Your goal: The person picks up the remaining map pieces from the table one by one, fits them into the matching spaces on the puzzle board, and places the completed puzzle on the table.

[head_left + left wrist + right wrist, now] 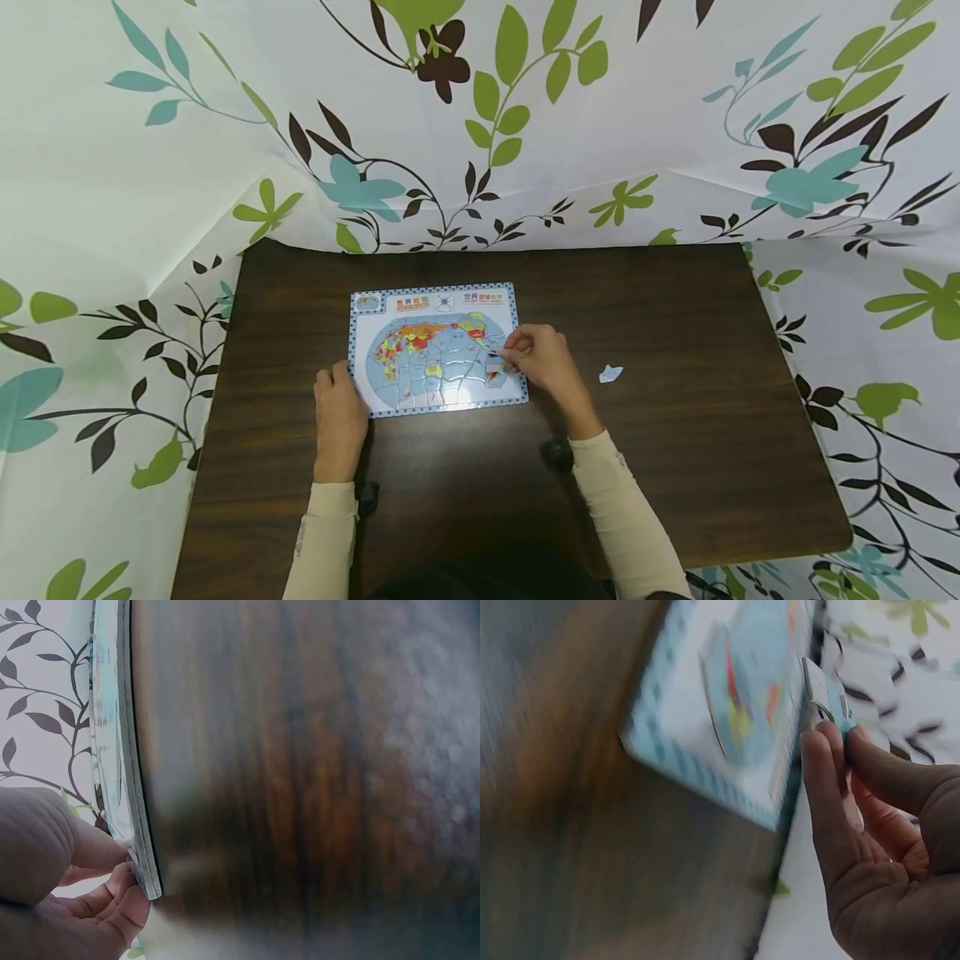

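Observation:
A world map jigsaw puzzle board (pixel 362 325) with a blue checked border lies flat on the table. My left hand (pixel 340 425) is at its lower left corner; in the left wrist view the thumb and fingers (pixel 129 911) pinch the board's edge. Over the right part of the map, my right hand (pixel 546 362) holds a small puzzle piece (pixel 826 691) between thumb and fingertips. In the right wrist view that piece is raised off the board, pale blue on its face. To the right of the board lies one loose puzzle piece (pixel 611 373), light blue.
The dark brown wooden table (pixel 675 467) extends around the board on all sides. Behind it and at both sides hangs white cloth (pixel 645 100) printed with leaves and birds. Dark wrist cameras (pixel 557 455) sit by both forearms.

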{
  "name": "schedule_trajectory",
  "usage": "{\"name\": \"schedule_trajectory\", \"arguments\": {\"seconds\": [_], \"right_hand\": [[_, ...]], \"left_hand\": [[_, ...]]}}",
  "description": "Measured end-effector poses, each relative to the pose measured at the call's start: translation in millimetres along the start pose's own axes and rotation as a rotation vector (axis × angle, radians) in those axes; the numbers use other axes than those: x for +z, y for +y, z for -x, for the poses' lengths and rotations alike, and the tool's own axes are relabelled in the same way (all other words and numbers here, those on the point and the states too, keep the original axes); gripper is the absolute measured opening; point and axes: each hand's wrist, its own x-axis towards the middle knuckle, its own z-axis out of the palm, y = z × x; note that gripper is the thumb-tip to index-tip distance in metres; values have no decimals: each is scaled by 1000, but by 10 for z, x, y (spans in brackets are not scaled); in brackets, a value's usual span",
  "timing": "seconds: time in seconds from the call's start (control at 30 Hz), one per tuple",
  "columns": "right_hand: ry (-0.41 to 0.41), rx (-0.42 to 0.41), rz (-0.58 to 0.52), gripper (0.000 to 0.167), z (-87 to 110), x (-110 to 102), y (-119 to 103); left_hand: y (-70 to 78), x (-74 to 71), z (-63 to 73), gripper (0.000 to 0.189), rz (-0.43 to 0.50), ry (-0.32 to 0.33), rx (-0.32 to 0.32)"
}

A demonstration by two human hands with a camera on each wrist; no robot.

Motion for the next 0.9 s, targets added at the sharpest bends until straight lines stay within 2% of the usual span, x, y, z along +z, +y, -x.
{"name": "schedule_trajectory", "arguments": {"seconds": [0.23, 0.43, 0.6, 0.9], "right_hand": [[-40, 35, 88, 14, 57, 340, -7], [-46, 23, 147, 14, 125, 495, 28], [3, -26, 245, 15, 184, 595, 58], [67, -70, 346, 17, 239, 688, 68]], "left_hand": [[-3, 15, 12, 38, 3, -2, -1], [3, 6, 15, 38, 4, -8, -7], [-10, 4, 6, 36, 12, -2, -1], [-17, 9, 1, 38, 17, -10, -12]]}}
